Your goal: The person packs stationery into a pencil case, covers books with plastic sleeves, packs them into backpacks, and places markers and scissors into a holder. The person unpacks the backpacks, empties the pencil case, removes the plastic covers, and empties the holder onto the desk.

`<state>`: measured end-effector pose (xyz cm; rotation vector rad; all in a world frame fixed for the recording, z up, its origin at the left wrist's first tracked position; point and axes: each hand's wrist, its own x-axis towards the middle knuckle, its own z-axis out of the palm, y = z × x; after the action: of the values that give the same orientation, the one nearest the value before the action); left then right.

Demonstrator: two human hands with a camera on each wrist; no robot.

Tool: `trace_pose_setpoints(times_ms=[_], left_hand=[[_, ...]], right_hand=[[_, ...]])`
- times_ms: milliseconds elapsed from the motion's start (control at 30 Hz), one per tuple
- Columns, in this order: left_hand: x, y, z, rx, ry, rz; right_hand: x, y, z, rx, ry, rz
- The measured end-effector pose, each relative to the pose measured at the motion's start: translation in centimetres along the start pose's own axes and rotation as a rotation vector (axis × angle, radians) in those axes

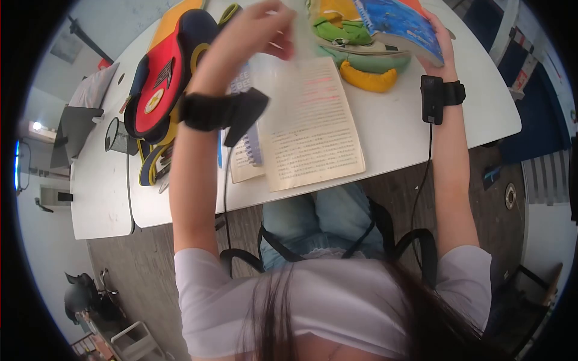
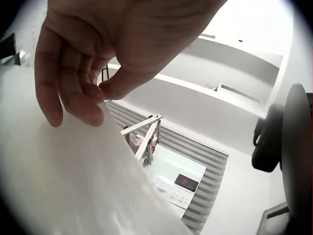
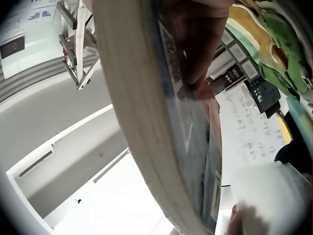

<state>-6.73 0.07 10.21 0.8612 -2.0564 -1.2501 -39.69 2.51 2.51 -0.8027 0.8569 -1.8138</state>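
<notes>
My left hand (image 1: 262,30) is raised over the table's middle and pinches the edge of a translucent whitish sheet (image 2: 73,166) between thumb and fingers. The sheet hangs in front of a printed book page (image 1: 319,132) with pink highlighted lines, blurring part of it. Off to the right, my right hand (image 1: 444,45) grips a thick book with a blue cover (image 1: 400,24), lifted at the far side of the table. In the right wrist view, the book's page block (image 3: 142,112) fills the middle and hides part of that hand.
A red and navy bag (image 1: 159,90) lies at the left, beside a mesh pen cup (image 1: 120,137). Near the blue book sits a green pouch (image 1: 373,59) with a yellow banana-shaped piece (image 1: 368,77). Under the printed page, a spiral-bound notebook (image 1: 251,147) sticks out. The white table (image 1: 409,141) ends close to the person's lap.
</notes>
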Motion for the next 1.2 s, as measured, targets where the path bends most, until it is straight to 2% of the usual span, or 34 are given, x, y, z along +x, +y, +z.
trace_pose_setpoints(times_ms=[67, 133, 200, 267, 333, 367, 400, 467, 500, 533, 600, 667, 800, 867, 933, 967, 1033, 1067, 1133, 1200], left_hand=[[2.0, -2.0, 2.2, -0.179, -0.06, -0.031], [3.0, -3.5, 3.2, -0.244, -0.113, -0.009], [3.6, -4.3, 3.5, -0.378, -0.126, 0.092], [2.7, -3.7, 2.7, -0.417, -0.129, 0.107], [2.1, -4.4, 1.0, -0.559, 0.003, 0.105], [2.1, -5.6, -0.3, -0.683, -0.031, 0.1], [1.5, -6.8, -1.3, -0.719, 0.036, 0.067], [-0.1, -7.8, -3.0, -0.77, 0.124, -0.026], [-1.0, -8.1, -3.2, -0.765, 0.126, -0.026], [-2.1, -8.1, -3.4, -0.755, 0.196, -0.051], [-3.5, -8.8, -3.6, -0.743, 0.271, -0.076], [-4.4, -9.5, -3.6, -0.758, 0.303, -0.185], [-5.2, -13.7, -4.8, -0.63, 0.281, -0.214], [-5.7, -14.0, -5.2, -0.569, 0.296, -0.226], [-5.8, -14.0, -5.7, -0.346, 0.434, -0.252], [-6.0, -13.7, -5.6, -0.349, 0.44, -0.255], [-6.1, -12.6, -5.0, -0.104, 0.522, -0.219], [-6.2, -12.9, -5.1, -0.107, 0.527, -0.222], [-6.1, -13.5, -5.6, 0.141, 0.517, -0.182], [-6.3, -13.7, -5.9, 0.194, 0.474, -0.201]], right_hand=[[0.4, -0.3, -0.2, 0.131, -0.135, -0.023], [0.2, -0.7, -0.1, 0.12, -0.118, -0.04], [-0.2, -1.0, 0.4, 0.112, -0.097, -0.054], [-2.4, -1.9, 4.2, 0.194, -0.066, 0.03], [-1.4, -1.1, 2.6, 0.102, -0.07, 0.044], [-1.3, -0.9, 2.4, 0.007, -0.078, 0.059], [-1.4, -0.8, 2.3, 0.011, -0.076, 0.058], [-2.6, -0.5, 3.9, -0.311, -0.128, -0.099], [-3.2, 0.4, 5.4, -0.406, -0.103, -0.349], [-3.1, 0.8, 5.1, -0.402, -0.105, -0.35], [-2.7, 1.4, 4.6, -0.423, -0.083, -0.072], [-3.9, 1.6, 5.7, -0.476, -0.107, -0.07], [-3.9, 2.2, 6.1, -0.538, -0.101, -0.017], [-3.6, 2.6, 5.9, -0.566, -0.118, 0.007], [-3.3, 3.0, 5.7, -0.564, -0.159, 0.037], [-3.4, 3.1, 5.7, -0.566, -0.165, 0.042], [-3.6, 3.1, 5.8, -0.607, -0.151, 0.054], [-3.5, 3.2, 5.6, -0.61, -0.156, 0.056], [-3.1, 3.4, 5.4, -0.594, -0.147, 0.059], [-3.4, 3.5, 5.7, -0.595, -0.143, 0.041]])
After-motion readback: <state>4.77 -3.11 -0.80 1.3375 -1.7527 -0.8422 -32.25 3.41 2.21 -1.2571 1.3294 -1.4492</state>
